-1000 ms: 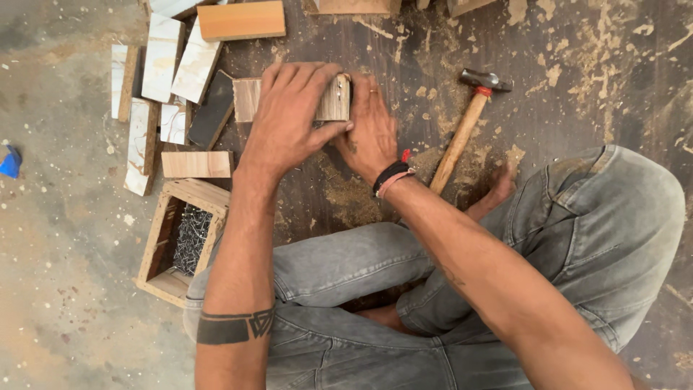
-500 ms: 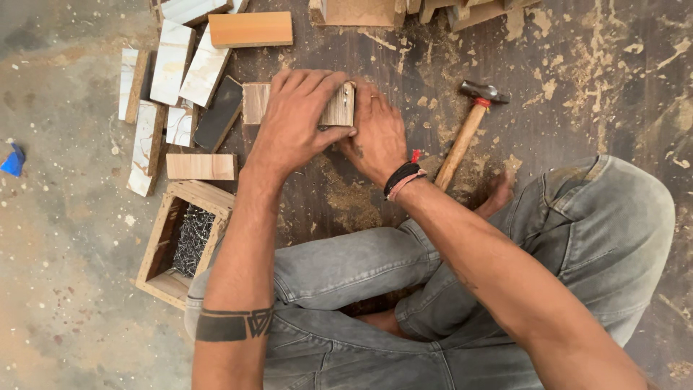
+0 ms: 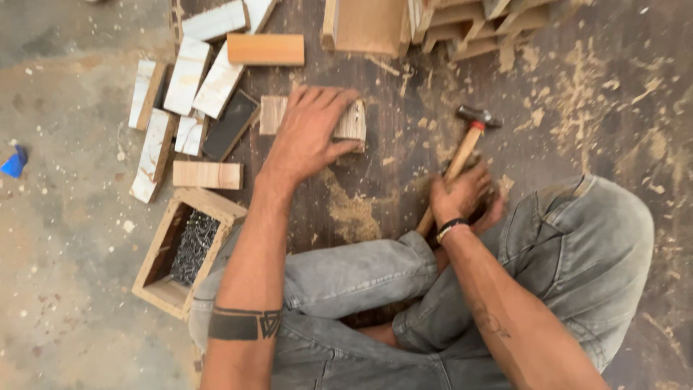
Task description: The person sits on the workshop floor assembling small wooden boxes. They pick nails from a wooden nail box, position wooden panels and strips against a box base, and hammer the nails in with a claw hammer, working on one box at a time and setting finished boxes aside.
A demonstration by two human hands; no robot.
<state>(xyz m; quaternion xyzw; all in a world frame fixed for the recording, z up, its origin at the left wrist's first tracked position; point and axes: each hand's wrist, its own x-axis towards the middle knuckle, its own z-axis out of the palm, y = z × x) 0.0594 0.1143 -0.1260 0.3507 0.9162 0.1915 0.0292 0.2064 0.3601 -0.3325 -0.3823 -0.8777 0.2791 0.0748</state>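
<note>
**Right hand leaves the block and takes up the hammer**

The left hand (image 3: 310, 137) lies flat and spread, palm down, on the small pale wooden block assembly (image 3: 346, 121) just above the middle of the frame, pressing it against the dark wooden floor (image 3: 592, 108). Half a second ago both hands sat together on this piece. Now the right hand (image 3: 462, 195) has dropped away to the right of centre and is closed around the lower end of the wooden handle of the steel-headed hammer (image 3: 469, 141), whose head still rests on the floor up and to the right of the block. So the block is held by one hand alone, and the hammer is gripped but not yet raised.

Below the hands, the person's crossed legs in grey jeans (image 3: 361, 274) fill the lower middle. At lower left stands an open wooden box of dark nails (image 3: 189, 249). Above it, in the upper left, lie scattered pale offcut strips (image 3: 189, 76), one short tan plank (image 3: 266, 49) and a dark flat rectangular piece (image 3: 229, 124). Stacked timber pieces (image 3: 447, 22) sit along the top edge, sawdust (image 3: 354, 213) lies near centre, and a blue scrap (image 3: 14, 162) is at far left.
</note>
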